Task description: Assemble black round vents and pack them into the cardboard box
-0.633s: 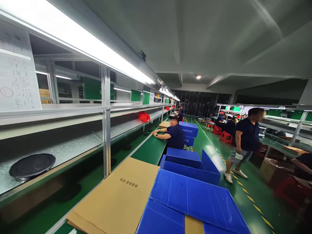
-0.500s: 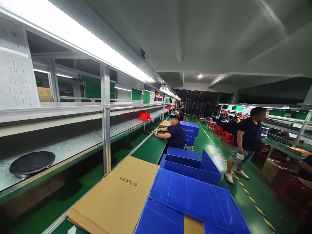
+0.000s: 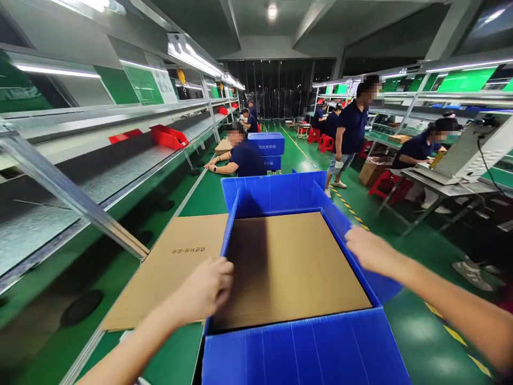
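A blue corrugated plastic box [image 3: 304, 347] stands in front of me with its top flaps spread outward. Inside it lies a flat brown cardboard sheet [image 3: 304, 267], partly shaded on the left. My left hand [image 3: 210, 286] is closed at the box's left edge, fingers curled over the rim; its grip is partly hidden. On the opposite side my right hand [image 3: 366, 246] is closed on the right flap. A flat cardboard piece with printed characters [image 3: 168, 272] rests on the green bench to the left of the box.
Metal shelving [image 3: 76, 198] with a red bin [image 3: 168, 137] runs along the left. A co-worker [image 3: 250, 155] leans on the green bench [image 3: 200, 203] ahead, near stacked blue boxes [image 3: 266, 144]. Another person [image 3: 352, 125] stands in the aisle; a seated one [image 3: 417, 147] is at the right.
The blue box's top flaps were closed and are now open, showing the cardboard inside. Both my hands have come into view. My view has turned right and down.
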Demonstrator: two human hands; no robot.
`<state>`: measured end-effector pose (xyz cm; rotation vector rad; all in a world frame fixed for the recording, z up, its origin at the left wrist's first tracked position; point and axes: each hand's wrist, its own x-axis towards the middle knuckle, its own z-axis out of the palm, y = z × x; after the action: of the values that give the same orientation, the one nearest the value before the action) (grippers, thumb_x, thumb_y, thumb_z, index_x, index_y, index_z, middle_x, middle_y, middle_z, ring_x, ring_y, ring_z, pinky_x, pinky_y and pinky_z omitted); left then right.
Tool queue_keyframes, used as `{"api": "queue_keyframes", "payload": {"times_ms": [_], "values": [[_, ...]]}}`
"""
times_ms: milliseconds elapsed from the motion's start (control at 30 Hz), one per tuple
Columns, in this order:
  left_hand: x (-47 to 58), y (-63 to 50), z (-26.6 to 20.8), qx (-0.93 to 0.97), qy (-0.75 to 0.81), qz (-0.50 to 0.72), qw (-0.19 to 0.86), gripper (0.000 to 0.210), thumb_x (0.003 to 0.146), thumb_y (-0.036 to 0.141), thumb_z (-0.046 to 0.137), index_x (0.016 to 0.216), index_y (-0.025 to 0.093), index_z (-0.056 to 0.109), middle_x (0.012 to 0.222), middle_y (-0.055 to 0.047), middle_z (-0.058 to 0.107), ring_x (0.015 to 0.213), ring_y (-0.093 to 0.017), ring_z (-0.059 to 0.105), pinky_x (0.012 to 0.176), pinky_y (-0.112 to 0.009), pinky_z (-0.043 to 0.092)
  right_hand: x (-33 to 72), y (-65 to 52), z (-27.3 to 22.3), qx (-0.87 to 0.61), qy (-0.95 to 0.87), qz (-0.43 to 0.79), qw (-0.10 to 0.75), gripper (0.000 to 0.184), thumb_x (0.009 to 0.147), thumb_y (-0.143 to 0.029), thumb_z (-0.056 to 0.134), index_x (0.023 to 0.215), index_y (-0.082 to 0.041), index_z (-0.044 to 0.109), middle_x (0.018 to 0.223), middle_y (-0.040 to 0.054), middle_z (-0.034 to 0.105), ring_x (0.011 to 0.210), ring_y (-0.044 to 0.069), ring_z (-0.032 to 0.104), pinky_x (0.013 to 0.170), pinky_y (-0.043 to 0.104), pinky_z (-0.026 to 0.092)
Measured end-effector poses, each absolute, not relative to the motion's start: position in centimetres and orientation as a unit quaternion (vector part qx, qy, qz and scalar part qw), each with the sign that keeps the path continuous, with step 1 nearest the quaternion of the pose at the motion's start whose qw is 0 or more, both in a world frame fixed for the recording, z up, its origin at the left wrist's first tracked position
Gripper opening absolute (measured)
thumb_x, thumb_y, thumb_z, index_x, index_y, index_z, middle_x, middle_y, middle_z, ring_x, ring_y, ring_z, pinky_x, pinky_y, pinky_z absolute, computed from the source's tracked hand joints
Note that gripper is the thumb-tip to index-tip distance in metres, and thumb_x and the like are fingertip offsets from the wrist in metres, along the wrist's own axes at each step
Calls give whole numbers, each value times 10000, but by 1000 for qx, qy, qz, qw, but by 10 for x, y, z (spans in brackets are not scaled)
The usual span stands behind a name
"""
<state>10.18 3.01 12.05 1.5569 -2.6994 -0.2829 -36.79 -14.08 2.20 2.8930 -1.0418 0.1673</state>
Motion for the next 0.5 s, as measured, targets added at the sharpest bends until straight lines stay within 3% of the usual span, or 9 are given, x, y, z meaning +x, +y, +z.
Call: {"api": "queue_keyframes", "payload": {"times_ms": [67, 167, 233, 333, 500], "values": [[144, 43, 139, 539, -839, -68, 38, 243, 911, 255, 414, 730, 199, 565, 1083, -90, 582, 1013, -254, 545, 888, -418, 472, -419, -154, 25, 912, -398, 79, 66, 334, 781, -87, 495, 993, -164, 741, 1226, 155, 606, 1248, 317, 501, 1127, 502, 368], [187, 55, 145, 584, -805, -66, 79, 259, 890, 289, 456, 1070, 257, 640, 1548, -59, 302, 1373, -299, 378, 1108, -460, 411, -469, -168, 18, 862, -488, 123, 59, 469, 849, -207, 491, 1298, -186, 627, 1560, 130, 309, 1456, 373, 229, 1139, 552, 340], [200, 52, 142, 605, -786, -102, 79, 363, 877, 321, 485, 1217, 274, 603, 1611, -43, 191, 1437, -312, 298, 1146, -480, 374, -478, -174, 12, 841, -529, 112, 6, 558, 874, -272, 484, 1428, -207, 508, 1584, 136, 258, 1439, 359, 290, 1128, 519, 368], [200, 40, 138, 616, -764, -174, 73, 446, 870, 350, 501, 1297, 238, 564, 1626, -73, 148, 1455, -314, 264, 1152, -477, 354, -470, -178, 5, 832, -546, 78, -57, 627, 875, -302, 469, 1496, -228, 410, 1561, 151, 313, 1332, 327, 474, 1074, 462, 443], [199, 36, 137, 640, -737, -202, 83, 544, 814, 241, 497, 1352, 162, 509, 1623, -125, 133, 1463, -279, 252, 1181, -453, 305, -476, -188, -31, 854, -509, 110, -9, 568, 948, -427, 350, 1429, -177, 521, 1516, 218, 362, 1256, 335, 543, 1032, 444, 462]]}}
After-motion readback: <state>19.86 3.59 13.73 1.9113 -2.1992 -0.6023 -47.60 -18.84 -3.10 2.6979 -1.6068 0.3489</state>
